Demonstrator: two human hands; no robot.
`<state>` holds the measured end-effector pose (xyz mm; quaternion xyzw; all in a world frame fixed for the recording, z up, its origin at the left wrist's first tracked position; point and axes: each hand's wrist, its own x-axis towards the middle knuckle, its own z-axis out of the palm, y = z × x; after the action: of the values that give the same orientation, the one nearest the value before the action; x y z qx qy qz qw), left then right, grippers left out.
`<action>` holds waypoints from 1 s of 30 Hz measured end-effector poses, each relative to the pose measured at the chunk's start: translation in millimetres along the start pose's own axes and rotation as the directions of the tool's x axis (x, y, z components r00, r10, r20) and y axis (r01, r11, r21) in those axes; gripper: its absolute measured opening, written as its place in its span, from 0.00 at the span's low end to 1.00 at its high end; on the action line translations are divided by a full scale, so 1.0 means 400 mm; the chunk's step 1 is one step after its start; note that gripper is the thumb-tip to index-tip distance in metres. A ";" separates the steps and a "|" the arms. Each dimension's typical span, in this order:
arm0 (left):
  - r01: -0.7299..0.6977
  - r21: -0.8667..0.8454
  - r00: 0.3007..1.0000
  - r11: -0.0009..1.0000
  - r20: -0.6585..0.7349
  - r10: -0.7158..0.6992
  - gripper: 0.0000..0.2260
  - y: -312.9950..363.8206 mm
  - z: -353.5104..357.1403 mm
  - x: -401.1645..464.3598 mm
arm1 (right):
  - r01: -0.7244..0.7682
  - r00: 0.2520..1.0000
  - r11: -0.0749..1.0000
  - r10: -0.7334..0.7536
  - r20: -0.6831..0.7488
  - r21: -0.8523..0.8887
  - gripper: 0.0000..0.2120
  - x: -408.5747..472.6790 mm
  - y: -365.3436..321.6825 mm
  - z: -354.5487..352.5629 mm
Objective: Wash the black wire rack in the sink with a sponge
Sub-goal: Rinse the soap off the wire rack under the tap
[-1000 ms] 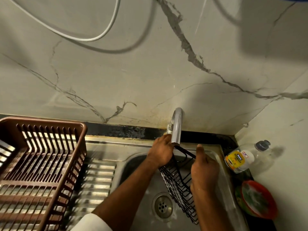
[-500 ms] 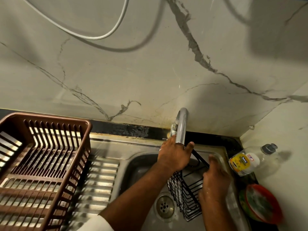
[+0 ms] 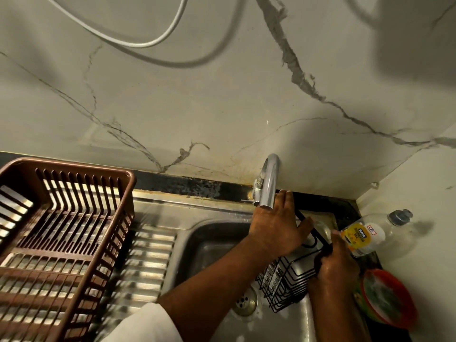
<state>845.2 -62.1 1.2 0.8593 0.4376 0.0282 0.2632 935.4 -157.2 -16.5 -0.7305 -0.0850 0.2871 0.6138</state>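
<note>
Fingers of the left hand (image 3: 276, 228) extended and held side by side, tips up beside the curved chrome tap spout (image 3: 269, 186); thumb angled out toward the right, lying against a black bar of the rack. Whether the palm grips anything: cannot tell. Right hand (image 3: 335, 267) wet and glossy, fingers curled round the upper rim wire of the black wire rack (image 3: 286, 285).

Rack: thin black coated wire, basket-shaped, closely spaced parallel rods on one side, wider loops on the other. It sits inside the stainless steel sink basin (image 3: 209, 250), at the right side, just beside the round perforated metal drain (image 3: 245, 302). Tilted; long axis runs from lower left near the drain up toward the right back corner, open side facing up and right.

Left of the basin: ribbed steel draining board (image 3: 148, 255) bearing a brown slotted plastic dish basket (image 3: 66, 230). Right of the sink: clear plastic bottle with yellow label (image 3: 362, 234), lying tilted; red round bowl with foamy contents (image 3: 387, 299). Wall: pale veined marble (image 3: 197, 95), white cable (image 3: 148, 38) looped across.
</note>
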 end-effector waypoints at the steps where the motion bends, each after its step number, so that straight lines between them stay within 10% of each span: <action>1: -0.004 -0.010 1.000 1.000 -0.006 0.004 0.37 0.005 -0.006 -0.002 | 0.001 1.000 1.000 -0.001 -0.019 0.022 0.17 0.004 0.006 -0.002; 8: 0.115 -0.172 0.990 0.978 0.099 -0.099 0.27 -0.058 0.005 0.017 | -0.079 0.993 0.997 0.081 -0.088 0.020 0.18 -0.004 0.027 -0.018; 12: 0.342 -0.695 0.919 0.632 0.387 -0.073 0.31 -0.108 -0.017 0.023 | -0.121 0.990 0.985 0.129 -0.057 0.119 0.16 -0.026 0.057 -0.033; 16: 0.374 -0.758 0.925 0.534 0.345 -0.158 0.29 -0.127 -0.007 0.018 | 0.065 0.996 0.997 -0.063 0.058 -0.030 0.19 -0.028 0.088 -0.023; 18: 0.346 -0.769 0.935 0.538 0.236 -0.263 0.24 -0.126 0.011 0.019 | 0.245 0.966 0.937 -0.214 0.147 -0.249 0.31 -0.003 0.089 -0.026; 25: 0.274 -0.704 0.960 0.655 0.162 -0.227 0.28 -0.095 0.005 0.024 | 0.593 0.802 0.387 -0.361 0.476 -0.706 0.23 -0.020 -0.016 0.051; 30: 0.201 -0.792 0.975 0.577 0.216 -0.044 0.23 -0.108 0.001 0.008 | 0.509 0.859 0.499 -0.244 0.450 -0.701 0.30 -0.011 -0.024 0.072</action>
<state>815.3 -39.0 -20.4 0.6119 0.4106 0.1311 0.6632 919.0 -132.8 -8.5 -0.8377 -0.4534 0.1790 0.2461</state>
